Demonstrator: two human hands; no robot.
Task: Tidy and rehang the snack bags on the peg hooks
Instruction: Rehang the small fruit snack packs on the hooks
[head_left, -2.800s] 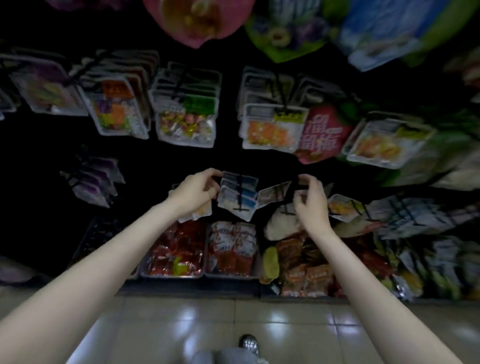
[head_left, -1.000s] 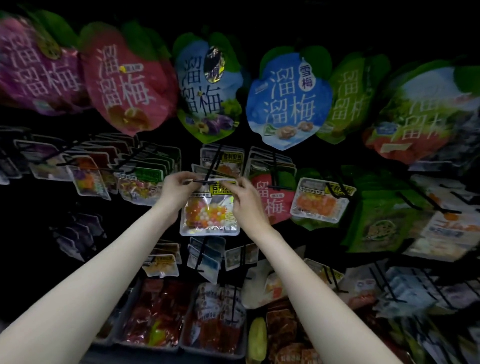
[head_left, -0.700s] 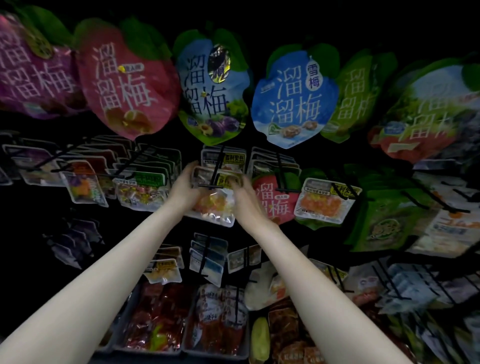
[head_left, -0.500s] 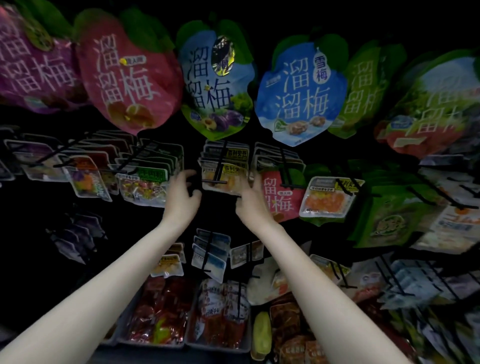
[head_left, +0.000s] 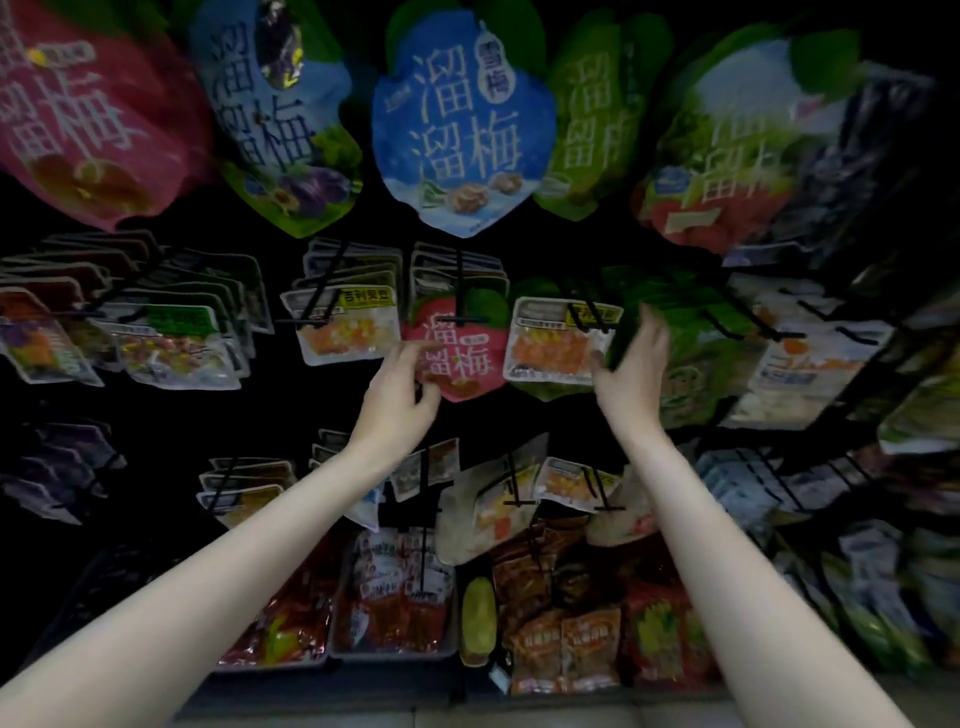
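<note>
A red plum snack bag (head_left: 460, 353) hangs on a black peg hook (head_left: 460, 291) in the middle row. To its right hangs a clear bag of orange candy (head_left: 558, 340), and to its left another clear candy bag (head_left: 345, 327). My left hand (head_left: 400, 395) is open, its fingers just in front of the red bag's lower left edge. My right hand (head_left: 636, 371) is open at the right edge of the orange candy bag, holding nothing.
Large plum bags hang in the top row, among them a blue one (head_left: 462, 119). Green bags (head_left: 685, 353) hang to the right. Rows of small packets (head_left: 171, 343) fill the left hooks. Bins of red snacks (head_left: 395, 597) stand below, above the tiled floor.
Both hands let go of the clear candy bag, now hanging on its hook, and moved right. The left hand is now at the red bag, the right at the orange candy bag.
</note>
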